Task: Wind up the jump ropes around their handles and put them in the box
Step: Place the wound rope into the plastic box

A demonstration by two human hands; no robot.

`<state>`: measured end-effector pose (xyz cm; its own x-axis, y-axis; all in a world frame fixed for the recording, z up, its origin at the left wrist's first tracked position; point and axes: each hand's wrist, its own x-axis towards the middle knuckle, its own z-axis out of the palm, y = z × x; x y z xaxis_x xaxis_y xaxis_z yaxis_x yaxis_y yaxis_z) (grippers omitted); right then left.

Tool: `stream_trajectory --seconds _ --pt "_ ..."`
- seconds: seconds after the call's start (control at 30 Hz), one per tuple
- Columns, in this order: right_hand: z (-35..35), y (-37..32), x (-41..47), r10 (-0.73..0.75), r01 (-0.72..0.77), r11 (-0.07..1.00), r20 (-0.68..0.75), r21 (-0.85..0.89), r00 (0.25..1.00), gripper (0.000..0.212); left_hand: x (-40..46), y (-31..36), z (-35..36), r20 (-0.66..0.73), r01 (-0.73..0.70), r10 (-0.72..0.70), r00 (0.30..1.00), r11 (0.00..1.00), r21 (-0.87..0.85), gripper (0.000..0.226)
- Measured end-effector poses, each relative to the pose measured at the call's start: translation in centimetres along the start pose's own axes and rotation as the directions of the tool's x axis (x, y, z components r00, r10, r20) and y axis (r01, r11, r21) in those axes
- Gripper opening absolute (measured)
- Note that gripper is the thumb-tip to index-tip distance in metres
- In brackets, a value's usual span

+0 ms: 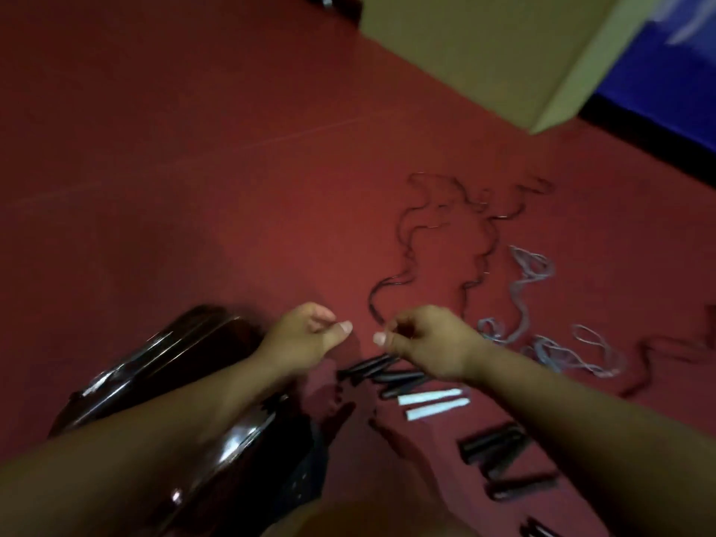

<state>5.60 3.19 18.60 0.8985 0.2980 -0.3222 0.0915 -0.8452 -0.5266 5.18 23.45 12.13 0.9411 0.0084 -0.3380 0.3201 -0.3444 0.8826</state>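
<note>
Matt red carpet point(193, 168) lies under a plain cardboard box point(484, 52), glossy dark case point(174, 362), and smooth black handles point(387, 375).

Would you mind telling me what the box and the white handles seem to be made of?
The box looks like plain cardboard: matt tan faces meeting at a sharp folded corner. The white handles look like smooth plastic, evenly bright and tapered, though the blur leaves foam or rubber possible.

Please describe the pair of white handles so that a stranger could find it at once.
Start at the right hand over the red floor. Just below its wrist lie the white handles, two pale tapered sticks side by side. All neighbouring handles are black.
</note>
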Motion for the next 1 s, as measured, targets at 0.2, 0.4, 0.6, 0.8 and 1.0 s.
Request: stream_trajectory --seconds 0.2,0.4,0.6,0.8,1.0 --pt "-8.7 7.9 -9.0 0.104 -0.132 0.988 -0.272 -0.086 0.957 0.035 -0.4 10.7 7.4 0.428 -0.425 0.267 0.863 0.842 0.332 0.026" --pt "-7.8 18.2 -21.2 0.275 -0.298 0.954 -0.333 -0.02 0.902 0.029 -4.7 17.1 20.5 0.851 -0.824 0.145 0.505 0.375 0.425 0.032" --pt "-1.5 28.8 -29.5 0.535 -0.501 0.845 -0.322 0.189 0.781 0.034 -8.0 13.3 32.2 0.935 -0.934 -0.177 0.307 0.131 0.331 0.038" --pt "7.8 37.1 -33.7 0.778 -0.632 0.614 -0.225 0.474 0.587 0.025 -8.9 6.2 41.3 0.91 -0.866 -0.265 0.319 0.307 0.393 0.034" --pt "15.3 42.1 -34.9 0.849 -0.646 0.521 -0.262 0.557 0.459 0.056 -8.9 -0.6 47.3 0.869 -0.735 -0.274 0.413 0.463 0.495 0.031"
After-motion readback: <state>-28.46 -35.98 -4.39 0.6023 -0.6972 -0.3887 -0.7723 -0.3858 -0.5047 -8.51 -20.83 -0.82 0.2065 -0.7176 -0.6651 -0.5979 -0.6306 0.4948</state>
